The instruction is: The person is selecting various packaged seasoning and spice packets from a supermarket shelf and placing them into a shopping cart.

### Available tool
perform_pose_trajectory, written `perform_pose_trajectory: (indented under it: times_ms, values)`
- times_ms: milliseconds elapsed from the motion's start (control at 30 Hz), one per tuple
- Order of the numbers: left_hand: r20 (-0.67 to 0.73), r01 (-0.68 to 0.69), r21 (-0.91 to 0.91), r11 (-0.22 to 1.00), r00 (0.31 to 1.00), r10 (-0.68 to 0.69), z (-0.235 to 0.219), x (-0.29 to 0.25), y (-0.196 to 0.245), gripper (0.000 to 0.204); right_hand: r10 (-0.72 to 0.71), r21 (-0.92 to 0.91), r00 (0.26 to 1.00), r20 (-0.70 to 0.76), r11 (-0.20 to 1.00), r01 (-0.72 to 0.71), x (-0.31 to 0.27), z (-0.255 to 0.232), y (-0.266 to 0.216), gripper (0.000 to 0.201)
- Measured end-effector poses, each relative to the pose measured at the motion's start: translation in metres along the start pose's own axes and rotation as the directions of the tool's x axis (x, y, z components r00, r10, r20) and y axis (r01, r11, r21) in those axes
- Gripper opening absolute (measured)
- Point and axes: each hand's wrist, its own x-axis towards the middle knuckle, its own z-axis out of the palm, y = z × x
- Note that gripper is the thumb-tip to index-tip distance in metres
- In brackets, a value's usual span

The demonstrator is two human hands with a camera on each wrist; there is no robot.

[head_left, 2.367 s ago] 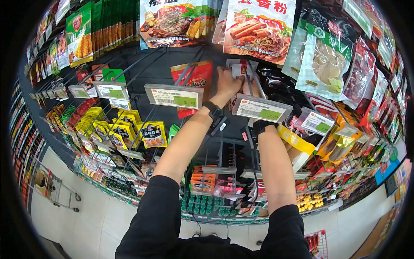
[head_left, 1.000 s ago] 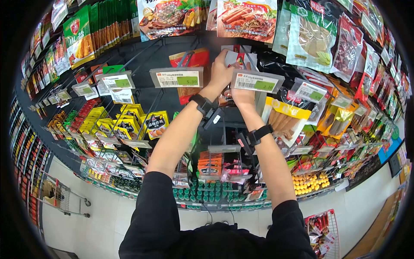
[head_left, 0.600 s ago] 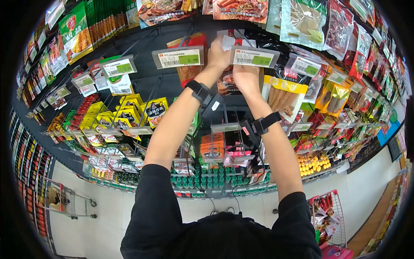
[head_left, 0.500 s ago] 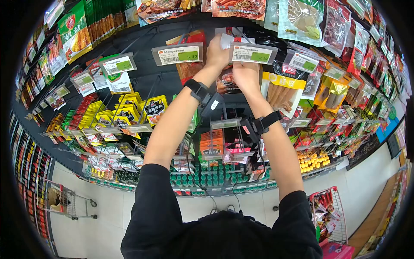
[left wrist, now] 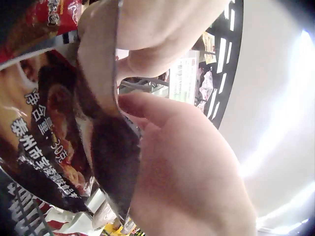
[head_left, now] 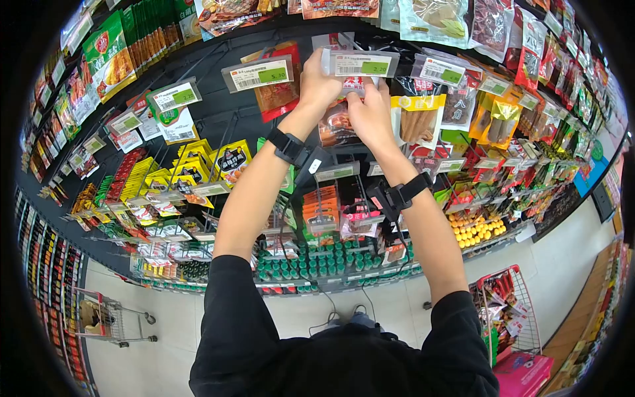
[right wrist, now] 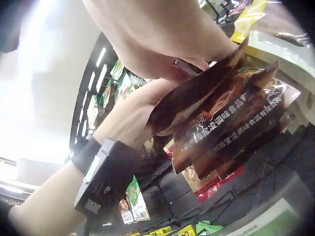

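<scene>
In the head view my left hand (head_left: 319,85) grips the left edge of a small stack of seasoning packets (head_left: 336,126) at a hanging rod. Just below the price tag (head_left: 366,65) marked 2.20, my right hand (head_left: 372,116) holds the same stack from the right. That tag hides the upper part of the stack. The right wrist view shows several brown seasoning packets (right wrist: 221,125) side by side, their lower edges fanned out. Close up in the left wrist view, a printed seasoning packet (left wrist: 44,128) hangs beside the fingers.
A red packet (head_left: 278,92) hangs left of the hands behind a price tag (head_left: 258,74) marked 5.30. On the right hangs a yellow-topped packet (head_left: 418,119). Bare rods stick out at left. Carts (head_left: 109,317) stand on the floor, one holding packets (head_left: 506,311) at right.
The head view has shifted, with the shelf moving left and upward. My right hand has come down from behind the price tag, so its fingers show below it. Both hands stay at the packets.
</scene>
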Motion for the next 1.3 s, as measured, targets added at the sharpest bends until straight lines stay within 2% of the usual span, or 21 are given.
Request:
perform_pose_trajectory:
  times_ms: [100, 133, 167, 300, 467, 500, 533, 567, 700, 833, 933, 1033, 1100, 1133, 1200, 1233, 1267, 1300]
  values:
    - [0.01, 0.041, -0.075, 0.996, 0.999, -0.04, -0.001, -0.009, 0.01, 0.037, 0.002, 0.039, 1.0, 0.017, 0.999, -0.003, -0.006, -0.007, -0.002, 0.049]
    - [0.012, 0.044, -0.071, 0.997, 0.999, -0.043, -0.002, -0.013, 0.015, 0.037, 0.002, 0.064, 1.0, 0.025, 0.998, -0.004, -0.008, -0.011, -0.004, 0.049]
    - [0.014, 0.045, -0.066, 0.997, 0.999, -0.044, -0.003, -0.016, 0.021, 0.037, 0.035, 0.164, 0.994, 0.099, 0.985, -0.051, -0.008, -0.017, -0.007, 0.05]
    - [-0.024, 0.051, -0.012, 0.999, 0.998, -0.051, -0.003, -0.032, 0.041, 0.036, 0.008, 0.23, 0.993, 0.117, 0.972, -0.035, -0.015, -0.033, -0.009, 0.049]
    - [-0.067, -0.019, 0.042, 0.999, 0.998, 0.021, -0.002, -0.051, 0.055, 0.034, -0.005, 0.376, 0.991, 0.137, 0.925, -0.047, -0.026, -0.059, -0.006, 0.047]
    - [-0.073, -0.027, 0.047, 0.999, 0.997, 0.031, -0.002, -0.056, 0.061, 0.034, -0.046, 0.4, 0.987, 0.152, 0.916, -0.019, -0.027, -0.062, -0.003, 0.047]
    - [-0.081, -0.035, 0.052, 0.998, 0.996, 0.039, -0.002, -0.06, 0.066, 0.034, -0.042, 0.33, 0.987, 0.157, 0.944, -0.012, -0.029, -0.065, -0.001, 0.048]
    - [-0.108, 0.022, 0.108, 0.994, 0.994, -0.011, -0.002, -0.066, 0.071, 0.031, -0.05, 0.364, 0.981, 0.189, 0.931, -0.022, -0.029, -0.068, 0.003, 0.048]
    - [-0.117, 0.125, -0.101, 0.987, 0.984, -0.136, -0.013, -0.098, 0.085, 0.027, -0.115, 0.448, 0.956, 0.27, 0.894, -0.019, -0.045, -0.087, 0.006, 0.047]
    - [-0.146, 0.218, -0.034, 0.975, 0.964, -0.221, -0.021, -0.149, 0.116, 0.028, -0.148, 0.521, 0.924, 0.353, 0.851, -0.063, -0.076, -0.11, 0.004, 0.045]
    - [-0.166, 0.235, -0.15, 0.96, 0.952, -0.259, -0.024, -0.194, 0.13, 0.028, -0.153, 0.599, 0.884, 0.442, 0.784, -0.164, -0.103, -0.149, -0.004, 0.046]
    - [-0.131, 0.24, -0.151, 0.959, 0.957, -0.26, -0.005, -0.241, 0.166, 0.029, -0.132, 0.544, 0.911, 0.389, 0.831, -0.112, -0.128, -0.198, -0.002, 0.063]
    - [-0.038, 0.227, -0.044, 0.973, 0.973, -0.229, 0.012, -0.269, 0.186, 0.031, -0.085, 0.481, 0.91, 0.405, 0.866, -0.133, -0.146, -0.237, 0.003, 0.072]
    - [0.0, 0.217, 0.037, 0.976, 0.976, -0.217, 0.022, -0.284, 0.194, 0.031, -0.113, 0.491, 0.901, 0.42, 0.862, -0.121, -0.157, -0.256, 0.009, 0.065]
    - [0.117, 0.195, 0.135, 0.971, 0.97, -0.212, 0.046, -0.316, 0.202, 0.033, -0.061, 0.476, 0.751, 0.657, 0.806, -0.351, -0.183, -0.294, 0.023, 0.052]
    - [0.171, 0.104, 0.159, 0.982, 0.976, -0.131, 0.063, -0.335, 0.205, 0.033, -0.012, 0.467, 0.765, 0.644, 0.798, -0.381, -0.203, -0.318, 0.03, 0.047]
    - [0.259, 0.069, 0.113, 0.991, 0.961, -0.097, 0.078, -0.351, 0.205, 0.032, 0.05, 0.449, 0.778, 0.627, 0.793, -0.413, -0.223, -0.341, 0.034, 0.043]
    - [0.342, 0.095, 0.081, 0.992, 0.932, -0.118, 0.094, -0.366, 0.204, 0.031, 0.12, 0.428, 0.788, 0.604, 0.785, -0.447, -0.243, -0.365, 0.039, 0.04]
